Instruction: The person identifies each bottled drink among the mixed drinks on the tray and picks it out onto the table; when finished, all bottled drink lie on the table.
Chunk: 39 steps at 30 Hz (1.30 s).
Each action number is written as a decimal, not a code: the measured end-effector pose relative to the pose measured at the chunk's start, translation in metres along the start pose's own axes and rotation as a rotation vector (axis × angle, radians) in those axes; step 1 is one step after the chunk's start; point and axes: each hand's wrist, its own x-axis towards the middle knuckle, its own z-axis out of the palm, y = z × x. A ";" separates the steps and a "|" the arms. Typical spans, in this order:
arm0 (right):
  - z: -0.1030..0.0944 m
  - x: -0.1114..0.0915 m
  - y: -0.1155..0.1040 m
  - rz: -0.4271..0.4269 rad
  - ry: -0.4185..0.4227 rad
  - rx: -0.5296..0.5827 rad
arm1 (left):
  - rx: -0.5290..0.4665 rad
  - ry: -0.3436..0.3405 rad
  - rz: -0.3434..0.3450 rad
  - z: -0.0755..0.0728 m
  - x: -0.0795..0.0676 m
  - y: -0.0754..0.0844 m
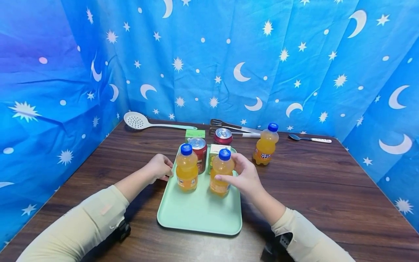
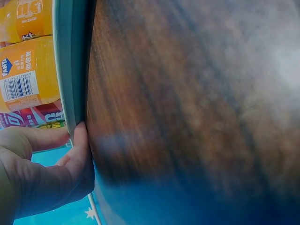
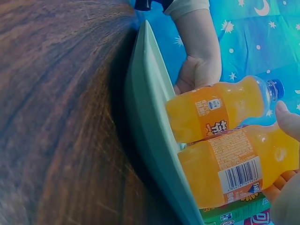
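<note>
A pale green tray [image 1: 199,218] lies on the table. My left hand [image 1: 159,167] pinches its left rim between thumb and fingers, which the left wrist view shows close up. Toward the tray's right side stands an orange soda bottle [image 1: 221,178] with a blue cap; my right hand [image 1: 245,174] holds it around the middle, thumb in front. Beside it, upright on the tray, is a second orange soda bottle [image 1: 187,174]. Behind the bottles are a red drink can [image 1: 202,156] and a small drink carton [image 1: 214,149], both partly hidden.
A third orange soda bottle [image 1: 266,147] stands right of the tray. Near the tray's far end are a green box [image 1: 195,134] and another red can [image 1: 223,136]. Farther back lie a skimmer [image 1: 137,120], metal-handled utensils [image 1: 245,129] and a spoon [image 1: 309,139], before a blue patterned curtain [image 1: 209,54].
</note>
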 end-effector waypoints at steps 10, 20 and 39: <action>0.000 -0.001 -0.002 0.030 0.008 0.013 | -0.002 0.004 0.008 0.000 0.000 -0.001; 0.000 -0.003 -0.005 0.044 0.004 0.020 | -0.006 0.001 0.009 0.000 -0.001 -0.001; -0.017 -0.012 -0.018 0.047 0.024 0.020 | -0.001 0.001 0.004 0.000 0.000 0.000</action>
